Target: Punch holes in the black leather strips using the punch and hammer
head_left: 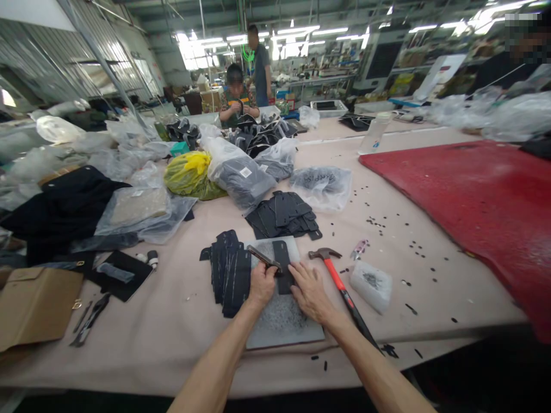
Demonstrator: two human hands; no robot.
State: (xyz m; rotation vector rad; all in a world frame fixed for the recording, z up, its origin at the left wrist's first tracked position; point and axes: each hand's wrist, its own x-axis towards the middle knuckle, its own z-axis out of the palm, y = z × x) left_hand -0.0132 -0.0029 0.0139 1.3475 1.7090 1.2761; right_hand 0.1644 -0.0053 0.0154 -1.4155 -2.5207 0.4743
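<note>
My left hand [261,282] is closed around a slim metal punch tool [263,257], whose tip rests on a black leather strap piece [283,264]. That piece lies on a grey cutting pad [282,321]. My right hand [309,289] lies on the strap's near end with fingers stretched, pressing it flat. A stack of black strap pieces [228,272] sits just left of the pad. A red-handled hammer [340,284] lies to the right of my right hand.
More black pieces [284,215] and plastic bags [321,186] lie farther back. A white block [371,285] sits right of the hammer. A red mat [473,206] covers the right side. A cardboard box [37,304] stands at left. Other people work at the far end.
</note>
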